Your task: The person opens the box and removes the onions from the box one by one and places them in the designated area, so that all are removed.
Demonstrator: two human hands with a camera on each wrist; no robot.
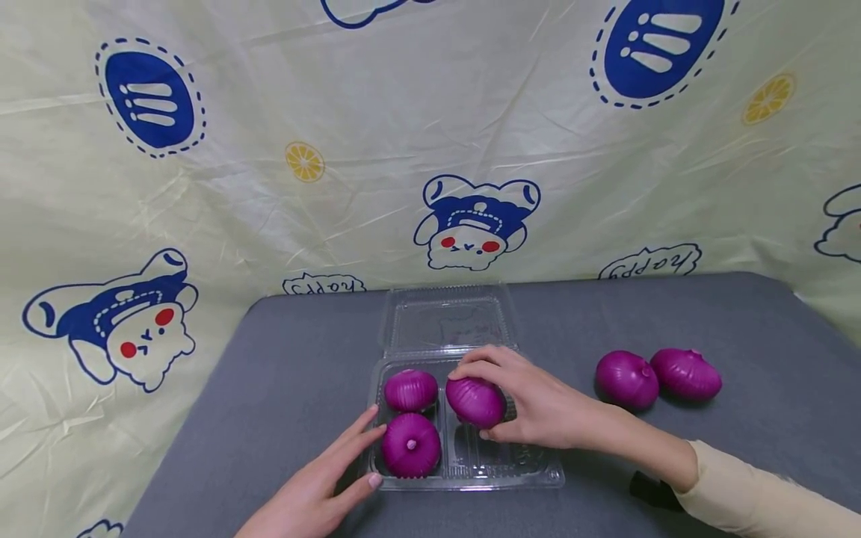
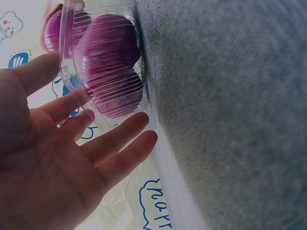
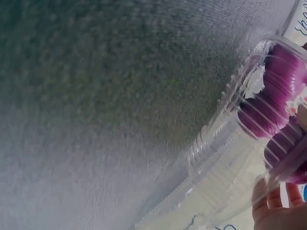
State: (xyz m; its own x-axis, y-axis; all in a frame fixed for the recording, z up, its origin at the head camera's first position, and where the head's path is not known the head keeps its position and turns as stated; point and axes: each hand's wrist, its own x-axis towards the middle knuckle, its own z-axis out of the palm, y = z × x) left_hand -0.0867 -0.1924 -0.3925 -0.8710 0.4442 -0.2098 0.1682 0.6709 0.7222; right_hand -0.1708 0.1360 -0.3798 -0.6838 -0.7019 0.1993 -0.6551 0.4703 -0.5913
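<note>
My right hand [image 1: 531, 400] holds a purple onion [image 1: 474, 402] over the right half of a clear plastic clamshell box [image 1: 498, 478], fingers on its far side and thumb on its near side. Two more purple onions fill the box's left half: the rear onion [image 1: 411, 390] lies behind the front onion [image 1: 411, 445]. At the box's left edge, my left hand [image 1: 316, 478] touches the rim with its fingertips, fingers extended. The left wrist view shows that hand [image 2: 62, 148] spread beside the ribbed wall, its palm holding nothing. In the right wrist view the right hand is partly cut off.
Two purple onions, a left one [image 1: 627, 380] and a right one [image 1: 686, 373], sit side by side on the grey table [image 1: 303, 359], right of the box. The clear lid [image 1: 447, 317] lies folded back behind it. A printed curtain [image 1: 377, 149] hangs at the table's far edge.
</note>
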